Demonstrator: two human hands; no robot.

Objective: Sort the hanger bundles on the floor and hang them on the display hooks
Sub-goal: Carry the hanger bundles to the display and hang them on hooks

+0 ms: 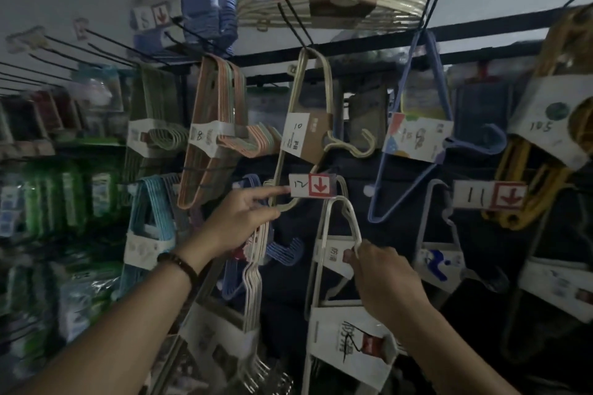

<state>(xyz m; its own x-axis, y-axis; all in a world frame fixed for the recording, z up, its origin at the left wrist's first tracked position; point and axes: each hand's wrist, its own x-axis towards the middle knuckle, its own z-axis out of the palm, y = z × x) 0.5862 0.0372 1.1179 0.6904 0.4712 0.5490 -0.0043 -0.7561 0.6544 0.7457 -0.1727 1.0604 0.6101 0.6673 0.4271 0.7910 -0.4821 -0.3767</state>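
Dark, seemingly beaded bracelet, left wrist

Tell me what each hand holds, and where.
Right hand pinches the white hanger bundle by its wire, near the top bend. Left hand touches the 12 tag with a forefinger; grip unclear.

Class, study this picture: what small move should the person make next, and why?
Probably lift the white hanger bundle so its top loop goes over the hook end carrying the 12 tag. The right hand grips the bundle just below that tag, and the left hand touches the tag with its index finger.
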